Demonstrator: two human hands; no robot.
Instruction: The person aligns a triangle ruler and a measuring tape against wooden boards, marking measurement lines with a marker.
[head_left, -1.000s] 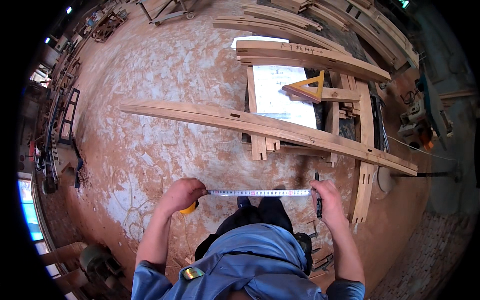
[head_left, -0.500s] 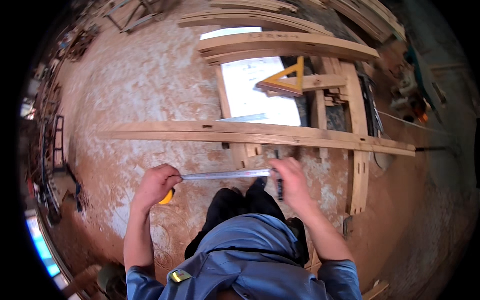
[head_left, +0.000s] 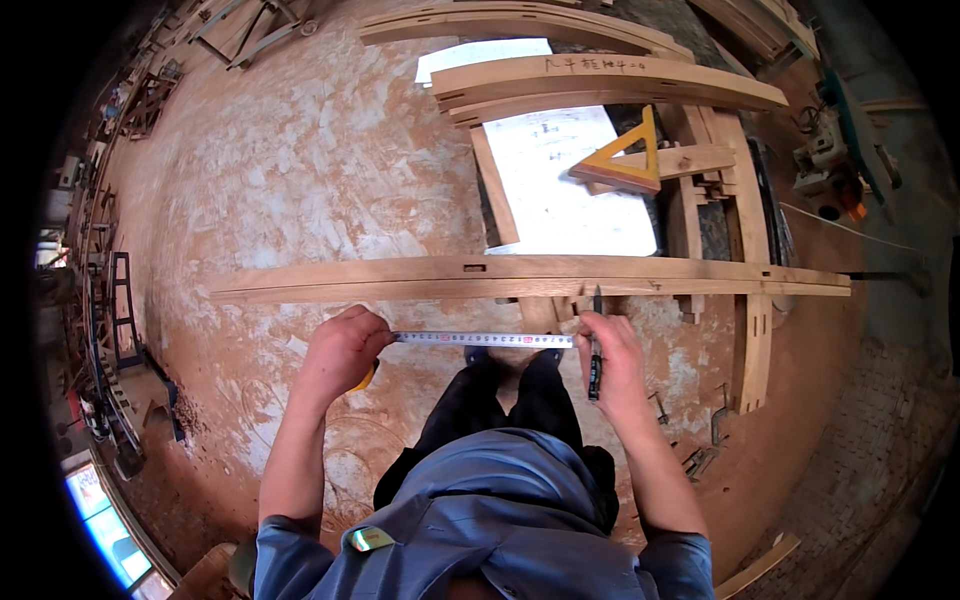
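A flat, pale tape measure (head_left: 485,339) stretches straight before a long, slotted wooden beam (head_left: 400,280). The left hand (head_left: 345,352) is closed on one end beside a yellow case (head_left: 367,379); the right hand (head_left: 616,362) grips the other end and a black marker (head_left: 595,378). White paper (head_left: 550,195) and a yellow triangle (head_left: 651,140) lie beyond; the floor (head_left: 300,160) is blotchy, dusty.

Reddish-brown floor (head_left: 300,180), pale patches centre-left; brick paving (head_left: 850,500) lower right, dim; bright window-like panel (head_left: 108,525) lower left; metal-framed stand (head_left: 263,45) upper left.
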